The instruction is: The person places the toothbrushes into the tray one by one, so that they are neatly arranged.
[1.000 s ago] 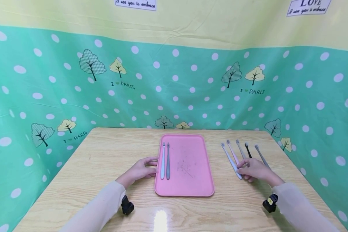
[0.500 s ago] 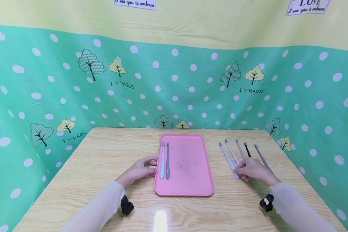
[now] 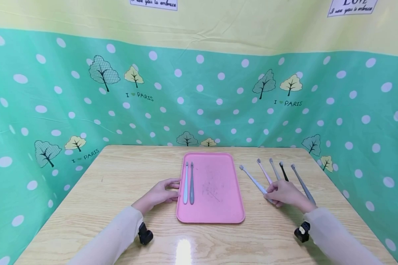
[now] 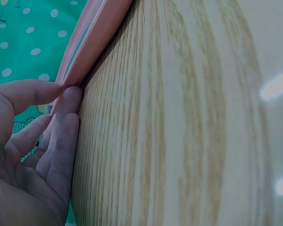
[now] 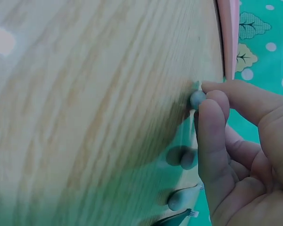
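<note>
My right hand [image 3: 286, 193] pinches the handle end of a pale blue toothbrush [image 3: 253, 180], whose head points up and left toward the tray. In the right wrist view the rounded handle tip [image 5: 197, 100] shows between thumb and fingers, close over the wood. My left hand [image 3: 159, 195] grips the left rim of a pink tray [image 3: 215, 215], thumb on the edge and fingers against its side in the left wrist view. Two toothbrushes lie side by side at the tray's left, one light blue [image 3: 186, 186] and one dark grey [image 3: 192, 186].
Right of the held brush lie a pink toothbrush [image 3: 264, 172], a grey-blue one [image 3: 274, 169], a black one [image 3: 284, 172] and a grey one [image 3: 303, 184], their lower ends partly behind the right hand. A patterned green curtain [image 3: 212, 99] hangs behind the wooden table [image 3: 132, 165].
The pale blue toothbrush has swung left, its head moving away from the other brushes toward the tray. My right hand has shifted slightly left with it. My left hand stays on the tray.
</note>
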A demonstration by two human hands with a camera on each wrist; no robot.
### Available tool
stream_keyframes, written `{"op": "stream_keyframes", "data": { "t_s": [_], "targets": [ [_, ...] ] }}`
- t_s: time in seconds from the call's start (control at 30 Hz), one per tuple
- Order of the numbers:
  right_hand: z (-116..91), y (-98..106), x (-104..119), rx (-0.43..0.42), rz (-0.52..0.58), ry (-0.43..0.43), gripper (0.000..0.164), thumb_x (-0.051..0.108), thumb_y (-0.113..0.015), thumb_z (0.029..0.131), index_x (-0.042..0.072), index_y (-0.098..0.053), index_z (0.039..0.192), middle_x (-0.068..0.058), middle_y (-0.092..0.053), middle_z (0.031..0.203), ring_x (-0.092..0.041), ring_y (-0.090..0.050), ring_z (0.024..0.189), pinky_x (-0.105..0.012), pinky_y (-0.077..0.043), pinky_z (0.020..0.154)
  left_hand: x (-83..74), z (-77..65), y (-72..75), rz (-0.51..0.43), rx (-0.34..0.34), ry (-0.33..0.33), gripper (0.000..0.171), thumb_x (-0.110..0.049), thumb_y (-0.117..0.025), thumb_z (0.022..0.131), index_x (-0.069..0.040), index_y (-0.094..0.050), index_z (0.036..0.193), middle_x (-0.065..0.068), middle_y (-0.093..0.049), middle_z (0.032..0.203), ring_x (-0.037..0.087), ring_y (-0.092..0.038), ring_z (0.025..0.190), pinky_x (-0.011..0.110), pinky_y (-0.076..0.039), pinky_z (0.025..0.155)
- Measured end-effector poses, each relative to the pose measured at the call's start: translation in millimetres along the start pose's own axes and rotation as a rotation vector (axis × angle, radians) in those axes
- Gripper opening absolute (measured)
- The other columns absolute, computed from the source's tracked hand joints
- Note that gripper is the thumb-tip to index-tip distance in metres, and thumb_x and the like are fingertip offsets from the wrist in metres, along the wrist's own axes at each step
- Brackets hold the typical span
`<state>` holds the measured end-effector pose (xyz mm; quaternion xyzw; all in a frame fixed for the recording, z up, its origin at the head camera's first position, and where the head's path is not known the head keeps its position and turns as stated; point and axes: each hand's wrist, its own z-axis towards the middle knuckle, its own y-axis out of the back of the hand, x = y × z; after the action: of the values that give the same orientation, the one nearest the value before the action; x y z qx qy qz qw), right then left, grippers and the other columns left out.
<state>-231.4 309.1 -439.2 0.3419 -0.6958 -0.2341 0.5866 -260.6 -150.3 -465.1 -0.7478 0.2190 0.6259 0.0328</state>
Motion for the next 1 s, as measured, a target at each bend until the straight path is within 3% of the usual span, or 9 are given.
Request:
{"op": "stream_keyframes", "data": {
  "t_s": [0.37, 1.0],
  "targets": [
    [1.8, -5.6, 8.4, 0.011, 0.049, 0.024, 0.012, 0.007, -0.072, 0.089, -0.001, -0.064, 0.094, -0.010, -0.061, 0.070, -0.019, -0.062, 0.059, -0.031, -0.058, 0.052, -0.3, -0.7, -0.8, 0.008, -0.018, -0.002, 0.067, -0.013, -0.074, 0.088, -0.008, -0.047, 0.149, 0.014, -0.057, 0.126, 0.024, -0.070, 0.092, 0.037, -0.059, 0.081],
    [4.3, -4.6, 17.5, 0.074, 0.172, 0.089, 0.024, 0.011, -0.068, 0.094, -0.006, -0.060, 0.109, -0.011, -0.061, 0.071, -0.018, -0.062, 0.059, -0.032, -0.059, 0.055, -1.5, -1.4, -2.4, 0.012, -0.025, 0.003, 0.066, -0.012, -0.074, 0.088, -0.008, -0.047, 0.149, 0.014, -0.057, 0.126, 0.023, -0.070, 0.092, 0.037, -0.059, 0.081]
  ]
}}
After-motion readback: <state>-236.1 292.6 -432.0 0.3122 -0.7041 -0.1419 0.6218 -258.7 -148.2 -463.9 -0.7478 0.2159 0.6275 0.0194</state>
